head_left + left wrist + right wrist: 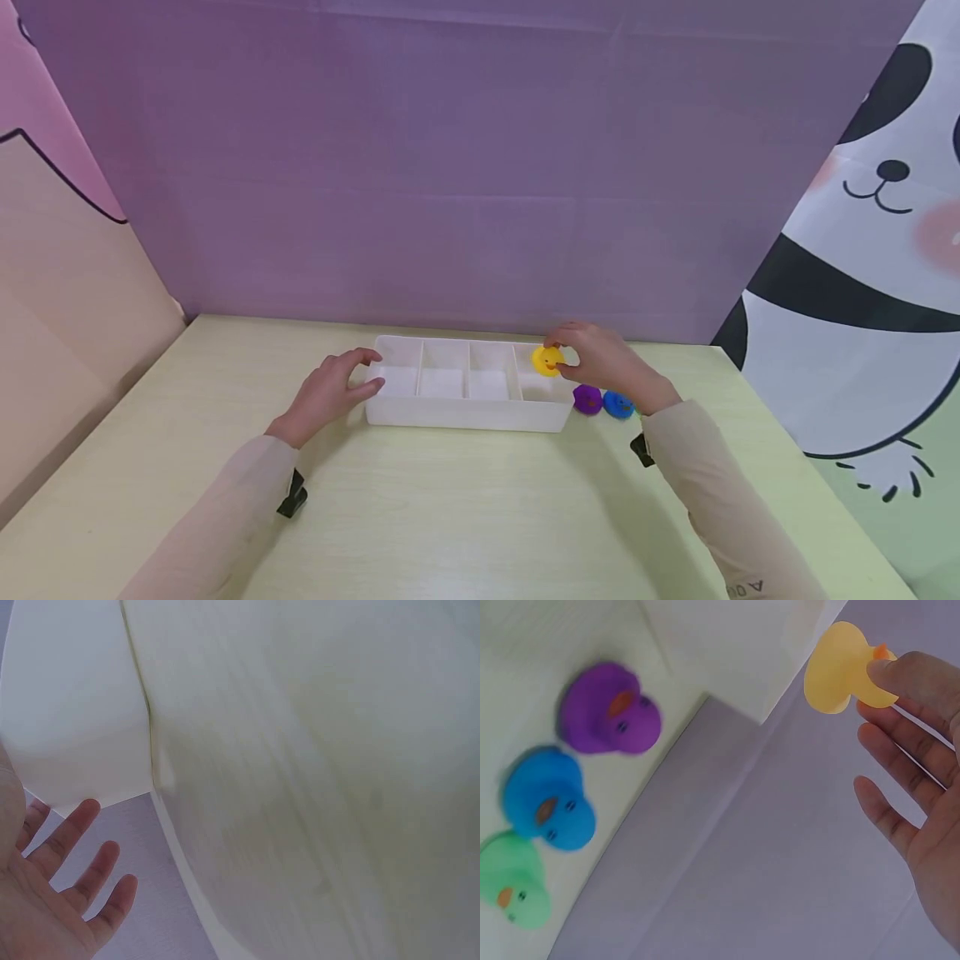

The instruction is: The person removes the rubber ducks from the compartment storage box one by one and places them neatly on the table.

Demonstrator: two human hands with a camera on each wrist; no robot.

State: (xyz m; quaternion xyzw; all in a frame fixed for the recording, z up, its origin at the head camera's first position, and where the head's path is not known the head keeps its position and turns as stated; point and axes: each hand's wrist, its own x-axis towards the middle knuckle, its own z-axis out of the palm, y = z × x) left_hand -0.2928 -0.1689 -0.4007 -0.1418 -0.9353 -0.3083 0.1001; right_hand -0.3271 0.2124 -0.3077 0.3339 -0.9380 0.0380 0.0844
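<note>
My right hand (600, 358) pinches a yellow rubber duck (547, 361) between thumb and fingers, over the rightmost compartment of a white divided box (465, 414). In the right wrist view the same yellow duck (838, 669) shows at the fingertips, beside the corner of the box (735, 652). At the box's left end, my left hand (327, 390) has its thumb and fingers spread around the edge. The left wrist view shows relaxed, separated fingers (112, 900) below the box's end wall (82, 735). The visible compartments hold nothing.
Right of the box lie a purple duck (607, 709), a blue duck (549, 796) and a green duck (514, 877) in a row. The pale wooden table (480, 517) ends at a purple cloth backdrop (465, 167).
</note>
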